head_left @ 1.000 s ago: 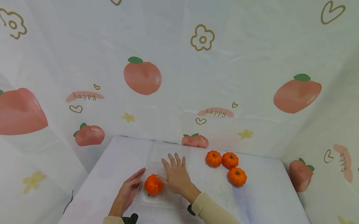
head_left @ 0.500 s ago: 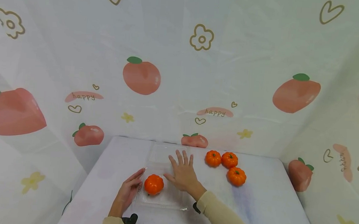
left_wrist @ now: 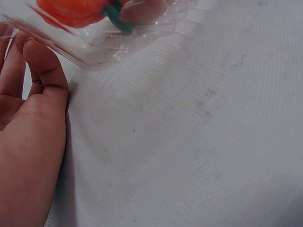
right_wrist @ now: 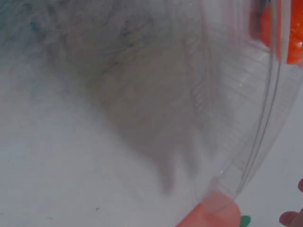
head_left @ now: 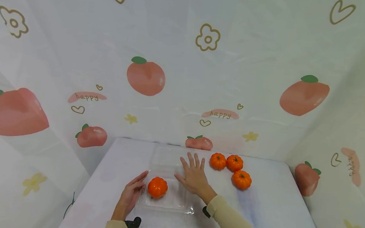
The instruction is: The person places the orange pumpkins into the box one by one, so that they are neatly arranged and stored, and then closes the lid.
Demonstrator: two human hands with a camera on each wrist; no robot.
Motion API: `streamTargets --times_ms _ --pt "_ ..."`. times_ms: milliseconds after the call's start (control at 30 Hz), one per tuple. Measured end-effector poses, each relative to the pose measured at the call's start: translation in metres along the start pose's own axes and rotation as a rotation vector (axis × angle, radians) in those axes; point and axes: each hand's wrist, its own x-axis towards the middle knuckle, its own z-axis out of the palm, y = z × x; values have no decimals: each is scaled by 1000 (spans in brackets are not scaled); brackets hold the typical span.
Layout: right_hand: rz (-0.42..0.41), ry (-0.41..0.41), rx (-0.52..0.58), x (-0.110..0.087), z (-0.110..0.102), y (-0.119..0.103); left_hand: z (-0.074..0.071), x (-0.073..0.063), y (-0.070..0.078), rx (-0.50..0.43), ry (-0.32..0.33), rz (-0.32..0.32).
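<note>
A small orange pumpkin (head_left: 157, 187) lies on its side in the left part of a clear plastic clamshell box (head_left: 176, 201). The box's lid (head_left: 164, 156) is folded back toward the wall. My left hand (head_left: 130, 195) rests along the box's left side, its fingers extended; in the left wrist view the fingertips (left_wrist: 31, 45) lie right at the plastic wall, and the pumpkin's green stem (left_wrist: 118, 19) shows inside. My right hand (head_left: 194, 178), fingers spread and holding nothing, is over the box's right edge. Only a few of its fingertips (right_wrist: 291, 217) show in the right wrist view.
Three more small pumpkins (head_left: 234, 163) sit in a cluster at the back right of the white-covered table (head_left: 267, 201). A white fabric wall (head_left: 176, 120) printed with peaches and hearts surrounds the table at the back and sides.
My right hand has moved right, away from the pumpkin to the box's right edge. The left hand and the pumpkin have stayed in place.
</note>
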Motion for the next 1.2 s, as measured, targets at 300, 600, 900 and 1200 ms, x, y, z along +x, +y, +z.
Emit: streamTargets --times_ms 300,600,900,1200 --pt "31 -22 -38 -5 5 21 -1 -3 -1 31 -13 38" --pt "53 -4 -50 -7 12 43 2 0 1 13 12 -6" --pt "90 22 -46 -10 10 60 1 1 0 13 22 0" --pt "166 26 -26 -8 9 78 1 1 0 15 38 -17"
